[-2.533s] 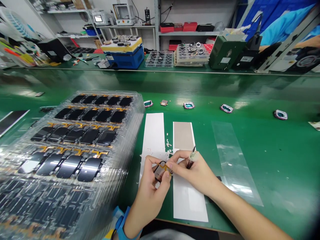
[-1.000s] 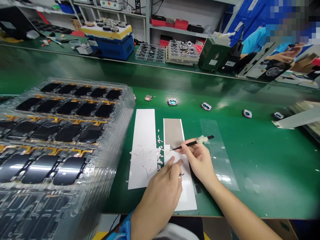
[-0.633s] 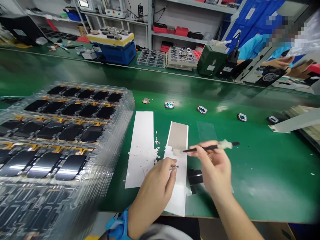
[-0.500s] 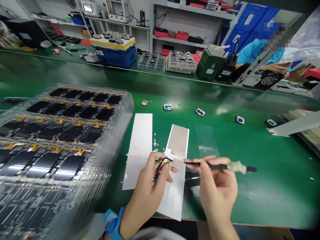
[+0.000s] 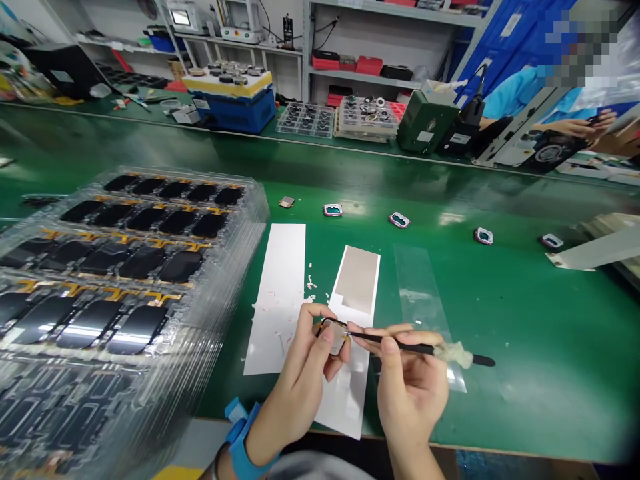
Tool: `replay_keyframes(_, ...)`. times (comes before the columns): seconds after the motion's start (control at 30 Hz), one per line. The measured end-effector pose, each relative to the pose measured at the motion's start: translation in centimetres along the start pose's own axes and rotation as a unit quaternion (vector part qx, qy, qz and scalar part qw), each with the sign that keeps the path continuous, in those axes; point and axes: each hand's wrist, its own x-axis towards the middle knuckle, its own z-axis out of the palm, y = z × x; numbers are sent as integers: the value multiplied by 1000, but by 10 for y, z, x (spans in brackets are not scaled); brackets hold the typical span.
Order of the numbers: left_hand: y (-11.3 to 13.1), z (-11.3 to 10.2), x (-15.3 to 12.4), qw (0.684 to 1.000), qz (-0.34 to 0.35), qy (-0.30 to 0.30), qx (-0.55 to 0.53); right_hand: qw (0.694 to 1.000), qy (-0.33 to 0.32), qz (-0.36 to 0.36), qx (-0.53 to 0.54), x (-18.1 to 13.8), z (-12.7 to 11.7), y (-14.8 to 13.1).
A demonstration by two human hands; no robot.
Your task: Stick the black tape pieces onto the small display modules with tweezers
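Thumb and fingers of the left hand (image 5: 301, 375) closed narrowly on a small screen module (image 5: 334, 338), rounded-rectangular, with a dull metallic back and a dark curved rim; held tilted, above the white part of a panelled paper strip (image 5: 357, 275); in the right hand (image 5: 413, 385), a pencil-like hold, fingers narrowed around slim matt-black tweezers (image 5: 417, 347), wrapped towards the rear in something pale and crumpled; tips pointing at the module's right edge, too fine to tell whether touching it or how far apart; beneath, smooth white paper with a flat grey-beige panel at the far end; to the left, a plain paper strip (image 5: 280, 273), speckled with red; between the two, tiny ragged white scraps (image 5: 310, 283); to the right, glossy clear film (image 5: 419, 283), lying flat; farther left, a thick stack of clear, ridged plastic trays (image 5: 243, 263), bearing on top rows of glossy black screens (image 5: 137, 330) with rounded corners; beyond the strips, small pink-rimmed oblong frames (image 5: 333, 210), well apart, and a thin metallic square (image 5: 287, 202); underneath, shiny green bench (image 5: 530, 333); at the back, a blue box (image 5: 237, 112) with a yellow-and-white top.
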Motion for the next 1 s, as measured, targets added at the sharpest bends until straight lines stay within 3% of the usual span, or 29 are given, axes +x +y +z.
replay_keyframes(0.43, 1, 2, 0, 999, 17, 8, 26, 999, 4, 18, -42, 0, 0, -1)
replay_keyframes(0.77, -13, 0, 2, 996, 49, 65, 33, 999, -18, 38, -10, 1, -3, 1)
replay_keyframes(0.9, -16, -2, 5, 993, 38, 100, 41, 998, 21, 62, 17, 7, -11, -4)
replay_keyframes(1.0, -12, -3, 4, 995, 14, 79, 60, 996, 59, 64, -11, 12, -26, -9)
